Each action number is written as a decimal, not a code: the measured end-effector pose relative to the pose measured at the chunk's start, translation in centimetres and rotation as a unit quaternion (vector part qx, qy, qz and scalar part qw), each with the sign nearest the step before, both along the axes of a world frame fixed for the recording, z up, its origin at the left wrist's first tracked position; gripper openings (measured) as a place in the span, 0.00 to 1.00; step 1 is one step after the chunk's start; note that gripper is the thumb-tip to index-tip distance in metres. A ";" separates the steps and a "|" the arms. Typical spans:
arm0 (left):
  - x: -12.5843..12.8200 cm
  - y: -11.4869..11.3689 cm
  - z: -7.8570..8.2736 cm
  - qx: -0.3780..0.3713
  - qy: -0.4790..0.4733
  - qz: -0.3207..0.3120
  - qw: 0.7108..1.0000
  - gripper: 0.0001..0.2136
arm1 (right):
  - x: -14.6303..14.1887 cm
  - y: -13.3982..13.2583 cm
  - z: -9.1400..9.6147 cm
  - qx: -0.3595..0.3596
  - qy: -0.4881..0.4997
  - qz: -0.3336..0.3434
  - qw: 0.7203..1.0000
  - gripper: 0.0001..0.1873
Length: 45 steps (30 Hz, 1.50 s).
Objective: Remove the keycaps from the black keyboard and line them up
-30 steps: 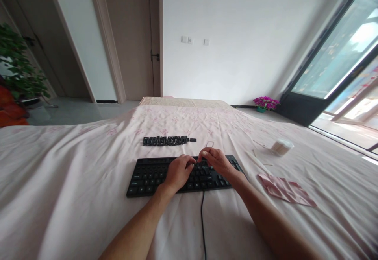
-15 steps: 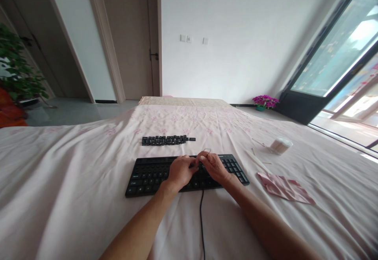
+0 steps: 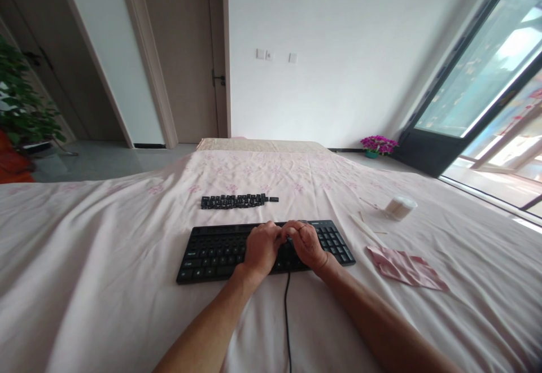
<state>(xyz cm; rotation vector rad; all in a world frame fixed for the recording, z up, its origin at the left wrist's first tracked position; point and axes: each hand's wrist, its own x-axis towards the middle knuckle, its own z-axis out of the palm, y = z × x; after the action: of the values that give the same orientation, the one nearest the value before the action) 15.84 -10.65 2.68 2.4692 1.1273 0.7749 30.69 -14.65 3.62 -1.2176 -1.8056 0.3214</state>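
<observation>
A black keyboard [image 3: 212, 251] lies on a pink sheet [image 3: 105, 237], its cable [image 3: 287, 316] running toward me. Both hands rest on its middle keys, knuckles touching. My left hand [image 3: 261, 246] is curled, fingers pressed down on the keys. My right hand [image 3: 305, 242] is curled beside it, pinching a thin wire loop tool that is mostly hidden by the fingers. Behind the keyboard, a row of removed black keycaps [image 3: 235, 201] lies on the sheet.
A pink cloth [image 3: 404, 267] lies to the right of the keyboard. A round tub of cotton swabs [image 3: 398, 206] and loose thin sticks [image 3: 366, 227] sit at the back right. Potted flowers [image 3: 378, 145] stand by the glass door.
My right hand has lowered the wire loop tool from above the keyboard's top edge down onto the keys. Both hands have drawn closer together and toward me.
</observation>
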 end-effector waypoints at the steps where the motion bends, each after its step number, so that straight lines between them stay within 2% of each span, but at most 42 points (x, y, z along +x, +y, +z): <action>1: 0.0 0.0 0.0 0.006 0.001 0.001 1.000 0.13 | 0.0 -0.1 0.0 0.002 0.002 -0.001 1.000 0.20; 7: 0.1 -0.7 0.5 0.028 0.010 0.017 0.999 0.14 | -0.3 -0.4 0.2 0.062 0.042 0.022 0.997 0.19; 12: 0.0 -0.9 0.9 -0.013 -0.023 0.006 1.000 0.16 | -0.5 -0.7 0.6 0.076 0.083 -0.003 0.994 0.20; 14: -0.1 -0.8 0.7 -0.031 -0.037 -0.001 0.999 0.15 | -0.5 -0.7 0.6 0.068 0.068 -0.009 0.995 0.20; 18: -0.2 -0.4 0.1 -0.052 -0.082 -0.019 0.995 0.06 | -0.6 -0.9 0.8 0.060 0.053 -0.042 0.996 0.20; 22: 0.0 -0.2 -0.4 -0.075 -0.111 -0.011 0.991 0.14 | -0.4 -1.1 1.3 0.095 0.037 -0.076 0.992 0.20; 26: 0.1 0.0 -0.9 -0.078 -0.112 0.006 0.991 0.12 | 0.2 -1.0 1.8 0.124 -0.018 -0.141 0.982 0.18; 29: 0.1 0.2 -1.2 -0.078 -0.101 0.005 0.992 0.10 | 0.6 -0.8 1.8 0.135 -0.050 -0.160 0.977 0.16; 36: 0.4 0.5 -1.2 -0.078 -0.065 0.019 0.995 0.09 | 0.7 -0.2 1.4 0.061 -0.138 -0.120 0.981 0.16; 45: 0.4 0.5 -1.1 -0.071 -0.091 0.031 0.993 0.06 | 1.1 0.1 1.9 -0.087 -0.270 -0.182 0.942 0.13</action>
<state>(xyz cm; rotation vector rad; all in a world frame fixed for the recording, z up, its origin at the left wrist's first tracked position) 16.25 -10.12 1.60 2.2084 1.1541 0.8855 31.76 -14.52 5.47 -1.8678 -1.9729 -0.0824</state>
